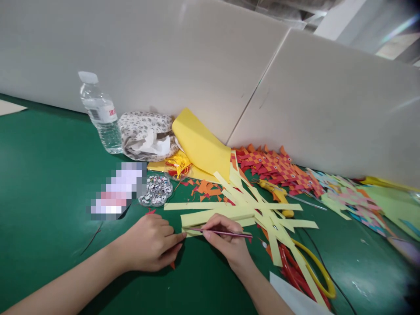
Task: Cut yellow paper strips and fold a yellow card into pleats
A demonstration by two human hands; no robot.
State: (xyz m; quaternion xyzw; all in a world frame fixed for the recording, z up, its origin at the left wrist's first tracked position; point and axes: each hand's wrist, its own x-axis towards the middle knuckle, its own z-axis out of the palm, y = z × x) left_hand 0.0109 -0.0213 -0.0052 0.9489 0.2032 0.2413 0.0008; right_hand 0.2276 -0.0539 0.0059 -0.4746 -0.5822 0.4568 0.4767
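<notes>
Here, right hand (226,243) gripping pencil (223,231), left hand (152,243) loosely curled at strip (210,216) edge.

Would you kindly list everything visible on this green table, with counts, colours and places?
Pale yellow paper strips: many, fanned at centre.
Thin dark pencil: one, over the nearest strip.
Clear plastic water bottle: one, back left.
Spotted cloth pouch: one, grey-white, beside the bottle.
Folded yellow paper sheet: one, by the wall.
Tray of googly eyes: one, centre left.
Woven red-orange paper fish: several, back right.
Yellow-handled scissors: one, behind the strips.
Left hand: pressing the strip's end.
Right hand: holding the pencil.
</notes>
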